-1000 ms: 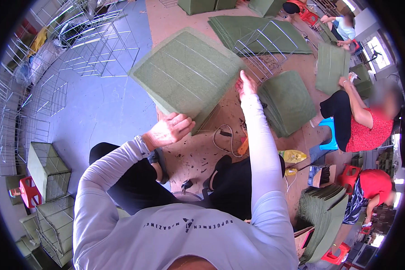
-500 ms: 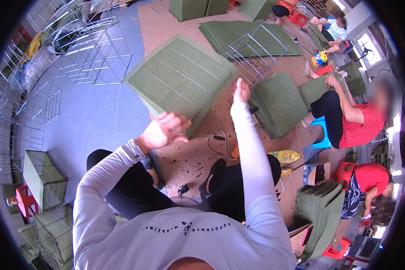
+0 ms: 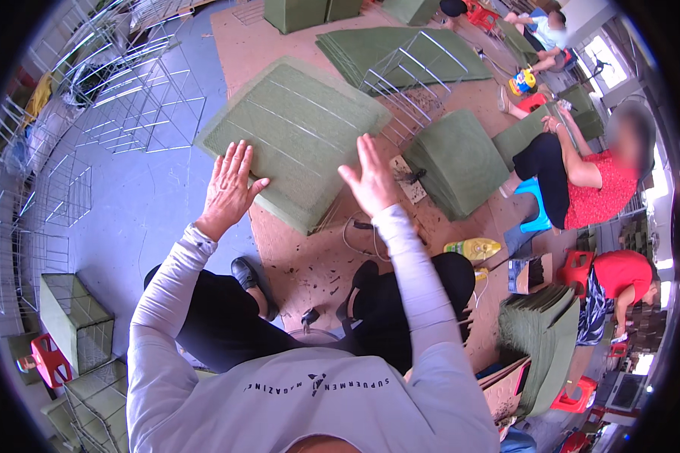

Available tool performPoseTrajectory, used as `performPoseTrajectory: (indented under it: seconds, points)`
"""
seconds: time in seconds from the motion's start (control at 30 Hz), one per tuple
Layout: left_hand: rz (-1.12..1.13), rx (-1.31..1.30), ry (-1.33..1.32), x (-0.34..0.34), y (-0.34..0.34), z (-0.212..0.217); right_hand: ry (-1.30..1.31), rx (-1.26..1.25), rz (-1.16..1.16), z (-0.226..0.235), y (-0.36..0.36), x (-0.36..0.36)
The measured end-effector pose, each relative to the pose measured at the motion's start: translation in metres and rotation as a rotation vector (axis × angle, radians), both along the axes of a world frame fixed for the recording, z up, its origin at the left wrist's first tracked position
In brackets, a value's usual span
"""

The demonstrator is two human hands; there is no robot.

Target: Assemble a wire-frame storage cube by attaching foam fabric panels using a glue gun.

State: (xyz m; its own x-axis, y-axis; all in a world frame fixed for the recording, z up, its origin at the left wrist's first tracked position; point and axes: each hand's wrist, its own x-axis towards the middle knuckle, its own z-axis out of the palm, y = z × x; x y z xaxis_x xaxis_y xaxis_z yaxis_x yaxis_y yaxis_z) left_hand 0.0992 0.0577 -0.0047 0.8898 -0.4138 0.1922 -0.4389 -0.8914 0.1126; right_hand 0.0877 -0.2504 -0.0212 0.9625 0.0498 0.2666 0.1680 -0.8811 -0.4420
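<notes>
A green fibrous sheet (image 3: 295,128) with several thin metal wires across its top lies in front of me, on or over a stack of similar pieces that I cannot fully make out. My left hand (image 3: 233,185) rests at its near left edge, flat, fingers stretched and thumb apart. At the near right edge is my right hand (image 3: 372,177), fingers straight and thumb spread. Neither hand grips anything; whether the right one touches the sheet I cannot tell. Just to the right stands a green covered box shape (image 3: 457,162).
Behind lie stacked green sheets (image 3: 408,57) with a wire frame (image 3: 415,72) over them. More wire frames (image 3: 143,106) stand at left. A yellow bottle (image 3: 472,248) lies by my right knee. A co-worker in red (image 3: 604,189) sits at right on a blue stool (image 3: 535,205).
My left hand has swung up and left to the sheet's edge. My right hand has come down and inward, its fingers spreading. The sheet now sits flatter and still.
</notes>
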Motion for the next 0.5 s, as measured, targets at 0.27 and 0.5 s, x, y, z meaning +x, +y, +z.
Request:
performPoseTrajectory:
  seconds: [0.27,0.5]
  points:
    - [-0.32,-0.033,0.054,-0.034,-0.034,0.023,0.187,0.255,-0.174,0.026,-0.161,-0.009]
    - [-0.407,0.005,0.081,-0.037,-0.046,0.019,0.598,0.065,-0.628,-0.263,-0.288,-0.092]
